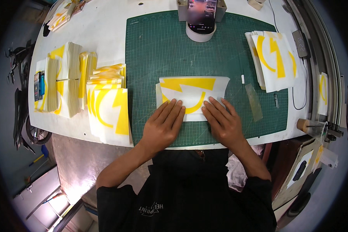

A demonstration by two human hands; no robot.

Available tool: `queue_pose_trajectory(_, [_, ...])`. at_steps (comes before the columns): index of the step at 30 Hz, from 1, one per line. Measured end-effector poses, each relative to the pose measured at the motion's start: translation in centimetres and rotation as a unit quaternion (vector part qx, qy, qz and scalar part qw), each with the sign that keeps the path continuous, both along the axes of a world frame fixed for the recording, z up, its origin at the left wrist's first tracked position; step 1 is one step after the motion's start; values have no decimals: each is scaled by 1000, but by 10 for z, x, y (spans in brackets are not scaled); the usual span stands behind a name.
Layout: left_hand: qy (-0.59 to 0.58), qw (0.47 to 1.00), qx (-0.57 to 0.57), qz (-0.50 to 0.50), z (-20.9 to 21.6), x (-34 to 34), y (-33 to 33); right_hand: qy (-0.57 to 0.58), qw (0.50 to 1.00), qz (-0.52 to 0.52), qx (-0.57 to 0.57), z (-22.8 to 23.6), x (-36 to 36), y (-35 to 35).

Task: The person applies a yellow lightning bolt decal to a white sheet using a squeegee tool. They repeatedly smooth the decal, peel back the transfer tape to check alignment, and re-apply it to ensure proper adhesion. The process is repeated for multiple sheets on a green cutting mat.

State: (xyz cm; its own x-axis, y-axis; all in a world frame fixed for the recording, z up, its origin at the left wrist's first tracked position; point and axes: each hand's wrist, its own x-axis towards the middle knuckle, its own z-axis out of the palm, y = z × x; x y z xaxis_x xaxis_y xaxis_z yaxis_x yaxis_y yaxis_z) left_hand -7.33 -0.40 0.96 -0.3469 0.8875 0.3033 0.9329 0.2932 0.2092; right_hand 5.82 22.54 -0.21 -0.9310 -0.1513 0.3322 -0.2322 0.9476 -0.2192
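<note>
A white sheet with yellow printed shapes (189, 92) lies folded over on the green cutting mat (162, 50), close to its front edge. My left hand (164, 121) rests flat on the sheet's near left part, fingers stretched out. On the near right part lies my right hand (223, 121), its fingers also straight and slightly spread. Both hands press the folded layer from above without gripping it. A strip of the lower layer shows between and below the fingertips. Parts of the near corners are hidden under the hands.
Stacks of folded yellow-and-white sheets (108, 114) fill the table's left side. Another pile (272, 60) sits on the mat's right. At the back, a phone (202, 17) leans in a tape roll (200, 35). A clear strip (254, 102) lies right of my hands.
</note>
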Motion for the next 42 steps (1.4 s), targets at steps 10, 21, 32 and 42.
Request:
queue_pose_trajectory(10, [-85,995,-45,32,-6,36,-12,-55,996,-16,-73,-6,30,-20])
queue_pose_trajectory(21, [-94,994,-40,38,-13,37,-15,-64,995,-15,-79,-10,32,-19])
queue_pose_trajectory(32, [-37,987,-79,133,-8,51,1,-66,992,-103,-26,1,8,-49])
queue_pose_trajectory(42, [-32,972,-68,223,-3,48,-25,-50,979,-196,-5,5,44,-2])
